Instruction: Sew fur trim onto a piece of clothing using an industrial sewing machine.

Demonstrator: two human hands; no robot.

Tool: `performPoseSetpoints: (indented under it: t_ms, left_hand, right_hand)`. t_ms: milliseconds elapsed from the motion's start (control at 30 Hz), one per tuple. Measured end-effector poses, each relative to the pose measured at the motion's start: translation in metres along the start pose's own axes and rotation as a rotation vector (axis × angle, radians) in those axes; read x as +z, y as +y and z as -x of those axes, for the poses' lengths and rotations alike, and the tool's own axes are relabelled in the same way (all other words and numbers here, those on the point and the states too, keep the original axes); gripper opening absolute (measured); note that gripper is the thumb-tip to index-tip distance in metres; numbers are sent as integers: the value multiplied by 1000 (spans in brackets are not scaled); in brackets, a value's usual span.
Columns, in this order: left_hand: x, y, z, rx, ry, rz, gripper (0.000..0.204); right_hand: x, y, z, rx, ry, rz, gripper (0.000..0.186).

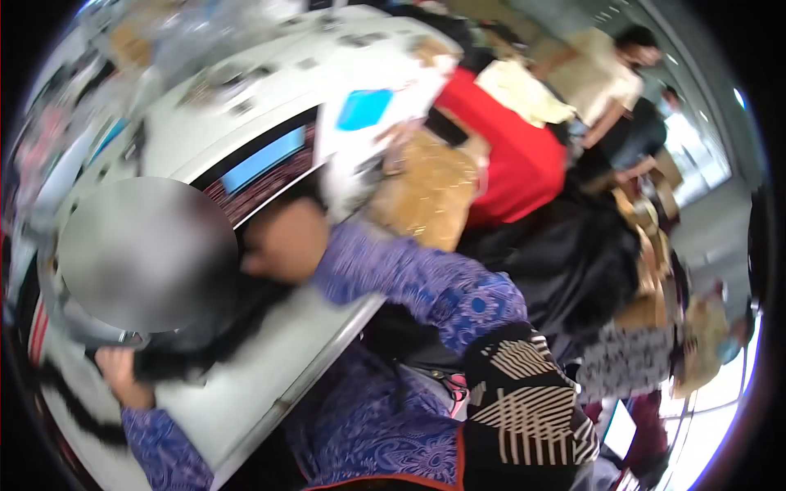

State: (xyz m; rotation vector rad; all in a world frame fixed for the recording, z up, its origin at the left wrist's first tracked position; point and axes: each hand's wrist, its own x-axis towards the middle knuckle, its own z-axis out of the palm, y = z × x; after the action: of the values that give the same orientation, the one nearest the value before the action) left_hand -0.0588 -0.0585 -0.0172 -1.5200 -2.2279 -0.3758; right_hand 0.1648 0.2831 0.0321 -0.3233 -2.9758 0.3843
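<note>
On the white worktable (246, 417), my left hand (124, 372) is at the lower left, fingers curled on the edge of dark, apparently fabric, material (196, 352). My right hand (286, 241) is above that material near the middle, smeared by motion; its fingers and anything in them are unclear. A large blurred grey oval (147, 254) hides what lies between and above my hands. Just beyond my right hand is a dark panel with a blue rectangle (262, 155), beside white sheets with a blue piece (363, 108).
A tan cardboard piece (422, 196), red cloth (516, 172) and black cloth (548, 254) lie to the right. Two people (614, 90) (655, 147) work at upper right, others (700, 360) at lower right. Clear plastic bags (188, 41) pile at the far left back. A metal table edge (323, 360) runs before me.
</note>
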Motion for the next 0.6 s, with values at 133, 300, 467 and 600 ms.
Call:
performPoseSetpoints:
  t_ms: [133, 300, 467, 600]
  left_hand:
    - [48, -76, 9, -52, 106, 166, 27]
    - [82, -44, -34, -800, 557, 1501, 42]
    - [75, -35, -41, -840, 431, 1553, 45]
    - [67, -31, -41, -1050, 420, 1789, 44]
  right_hand:
    - [9, -73, 81, -620, -127, 65, 25]
    - [26, -65, 40, -805, -577, -591, 24]
    - [11, -54, -17, -898, 191, -64, 13]
    - [55, -30, -38, -1094, 506, -185, 26]
